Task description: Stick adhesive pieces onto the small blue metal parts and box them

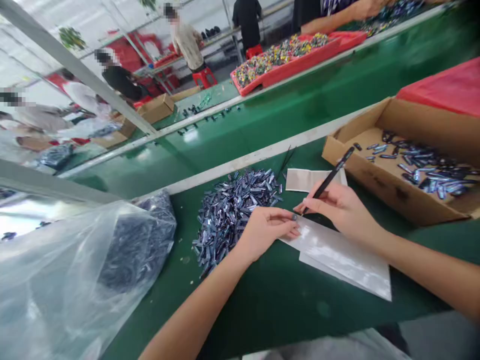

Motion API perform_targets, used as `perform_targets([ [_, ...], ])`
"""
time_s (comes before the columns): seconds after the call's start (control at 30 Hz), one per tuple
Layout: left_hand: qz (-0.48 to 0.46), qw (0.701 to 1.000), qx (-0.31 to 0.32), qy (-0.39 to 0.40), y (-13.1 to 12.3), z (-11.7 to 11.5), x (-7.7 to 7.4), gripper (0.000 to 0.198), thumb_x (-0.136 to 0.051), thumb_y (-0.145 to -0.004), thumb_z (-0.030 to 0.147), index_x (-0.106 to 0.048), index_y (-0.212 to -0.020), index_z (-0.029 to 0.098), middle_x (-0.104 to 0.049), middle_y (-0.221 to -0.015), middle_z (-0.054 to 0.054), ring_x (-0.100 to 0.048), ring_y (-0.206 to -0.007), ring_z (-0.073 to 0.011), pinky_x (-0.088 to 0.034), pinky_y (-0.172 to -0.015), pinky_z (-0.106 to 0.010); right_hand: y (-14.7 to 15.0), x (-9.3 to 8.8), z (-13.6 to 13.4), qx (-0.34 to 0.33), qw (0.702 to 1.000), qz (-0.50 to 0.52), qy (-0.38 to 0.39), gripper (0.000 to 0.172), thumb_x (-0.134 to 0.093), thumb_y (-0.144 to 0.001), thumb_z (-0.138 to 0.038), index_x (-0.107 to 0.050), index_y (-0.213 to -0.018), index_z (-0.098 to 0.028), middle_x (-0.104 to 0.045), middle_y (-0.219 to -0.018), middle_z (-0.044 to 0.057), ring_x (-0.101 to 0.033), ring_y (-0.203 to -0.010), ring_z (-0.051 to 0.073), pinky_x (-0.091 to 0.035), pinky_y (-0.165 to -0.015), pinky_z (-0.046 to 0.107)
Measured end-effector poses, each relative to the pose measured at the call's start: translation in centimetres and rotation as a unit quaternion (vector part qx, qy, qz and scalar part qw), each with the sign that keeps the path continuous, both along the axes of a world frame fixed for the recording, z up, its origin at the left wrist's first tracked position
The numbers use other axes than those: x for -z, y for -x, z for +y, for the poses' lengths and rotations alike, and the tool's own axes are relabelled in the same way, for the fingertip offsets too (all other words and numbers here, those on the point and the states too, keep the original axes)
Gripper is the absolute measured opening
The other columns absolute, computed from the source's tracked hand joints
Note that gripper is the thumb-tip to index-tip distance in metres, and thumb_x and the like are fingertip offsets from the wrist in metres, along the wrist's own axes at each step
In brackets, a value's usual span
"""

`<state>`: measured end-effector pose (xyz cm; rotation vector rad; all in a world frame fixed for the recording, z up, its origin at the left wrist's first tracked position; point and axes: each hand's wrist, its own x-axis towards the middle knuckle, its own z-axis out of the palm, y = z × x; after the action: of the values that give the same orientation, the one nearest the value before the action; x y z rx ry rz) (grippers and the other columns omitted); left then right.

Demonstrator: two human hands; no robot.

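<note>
- Clear plastic bag (75, 280) of dark parts, slumped on the green workbench (270, 320)
- Cardboard tray (397, 165) holding scattered bluish metal pieces
- White sheet (337, 260) under the left hand (266, 232), whose fingers curl together; any hold is too small to tell
- Heap of metal pieces (236, 215) just beside that hand
- Right hand (341, 210), fingers gripping a black pen (330, 177), its tip near the left fingertips

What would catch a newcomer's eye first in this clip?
A heap of small blue-silver metallic pieces dominates the centre of the green workbench, beside the left hand. The right hand grips a black pen nearby. Further right sits a cardboard box, and a red tray of multicoloured pieces stands beyond.
</note>
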<state>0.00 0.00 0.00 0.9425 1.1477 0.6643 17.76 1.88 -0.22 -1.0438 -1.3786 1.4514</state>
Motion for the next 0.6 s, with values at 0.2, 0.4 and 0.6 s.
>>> perform_targets([
  [0.2,-0.033,0.998,0.030,0.041,0.2,-0.4,0.5,0.019,-0.075,-0.067,0.016,-0.073,-0.083,0.005,-0.071,-0.070,-0.008,-0.069,-0.065,-0.0133,-0.058,-0.073,-0.025,0.1,0.3,-0.4,-0.025,0.996,-0.058,-0.061,0.010,-0.064,-0.079,-0.023,-0.057,-0.072,-0.019,-0.064,-0.067,0.001,-0.064,-0.062,0.015,-0.053,-0.057,0.026],
  [0.4,-0.045,0.997,0.027,0.057,0.3,-0.4,0.9,0.022,-0.076,-0.066,0.016,-0.073,-0.085,0.006,-0.072,-0.072,-0.008,-0.069,-0.067,-0.0135,-0.058,-0.074,-0.026,0.1,1.1,-0.7,-0.034,0.992,-0.082,-0.089,0.009,-0.062,-0.080,-0.022,-0.056,-0.074,-0.019,-0.060,-0.066,-0.001,-0.060,-0.060,0.014,-0.050,-0.053,0.025],
  [0.6,-0.054,0.996,0.018,0.064,0.1,-0.6,0.8,0.023,-0.076,-0.065,0.015,-0.073,-0.085,0.004,-0.071,-0.069,-0.008,-0.068,-0.065,-0.0139,-0.058,-0.073,-0.028,0.2,1.9,-0.9,-0.042,0.987,-0.110,-0.110,0.010,-0.060,-0.084,-0.026,-0.057,-0.078,-0.019,-0.061,-0.069,0.001,-0.061,-0.062,0.015,-0.050,-0.054,0.027],
])
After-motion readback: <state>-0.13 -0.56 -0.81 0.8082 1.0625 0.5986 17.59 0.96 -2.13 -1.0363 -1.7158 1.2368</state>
